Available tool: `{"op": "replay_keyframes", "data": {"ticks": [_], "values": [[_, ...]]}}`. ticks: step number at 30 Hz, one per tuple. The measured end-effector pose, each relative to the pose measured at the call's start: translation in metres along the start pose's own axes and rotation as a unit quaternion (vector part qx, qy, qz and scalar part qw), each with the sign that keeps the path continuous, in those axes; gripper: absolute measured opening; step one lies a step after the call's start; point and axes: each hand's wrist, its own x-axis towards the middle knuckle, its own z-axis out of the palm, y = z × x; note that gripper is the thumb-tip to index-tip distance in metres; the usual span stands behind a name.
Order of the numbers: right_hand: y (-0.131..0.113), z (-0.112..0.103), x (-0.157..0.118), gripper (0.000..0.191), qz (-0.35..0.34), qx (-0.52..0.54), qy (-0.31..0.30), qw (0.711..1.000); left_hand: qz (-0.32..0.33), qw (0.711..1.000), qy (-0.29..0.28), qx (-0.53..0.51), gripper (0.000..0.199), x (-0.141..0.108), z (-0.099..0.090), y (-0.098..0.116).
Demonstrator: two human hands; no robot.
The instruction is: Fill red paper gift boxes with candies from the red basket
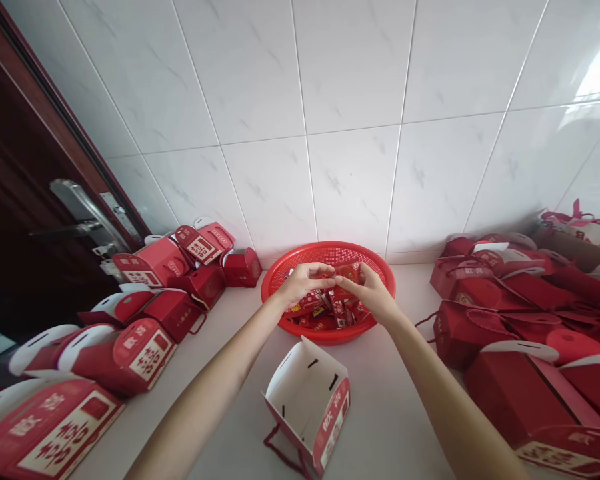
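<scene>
Both my hands are over a red plastic basket [325, 249] filled with small wrapped sweets [305, 305], mostly red. My right hand [373, 293] is closed around the edge of a red packet [349, 269], its thumb reaching across toward the left. My left hand [303, 283] is pinched, its fingertips meeting the right thumb; what they hold, if anything, is hidden. Between my forearms, an open red gift box [307, 400] stands in front of the basket, its white inside facing up and a dark red cord handle hanging at its left.
Closed red gift boxes [125, 353] line the left side by a dark door [30, 167]. More red boxes [525, 373] crowd the right, with a cardboard carton [555, 233] behind them. A white tiled wall [350, 167] rises behind the basket.
</scene>
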Motion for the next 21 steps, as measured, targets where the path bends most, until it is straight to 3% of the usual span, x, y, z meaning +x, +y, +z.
{"op": "replay_keyframes", "data": {"ticks": [9,12,21], "values": [[0.015,-0.001,0.008,0.033,-0.038,-0.027,0.043,0.998,-0.024,0.999,-0.011,-0.028,0.035,0.004,-0.004,-0.006],[0.016,-0.001,0.008,0.033,-0.042,-0.043,0.060,0.996,-0.022,0.999,-0.010,-0.030,0.040,0.004,-0.004,-0.008],[0.010,0.000,0.004,0.027,-0.031,-0.059,0.041,0.997,0.017,0.999,0.009,0.033,0.043,0.000,-0.001,-0.008]]}}
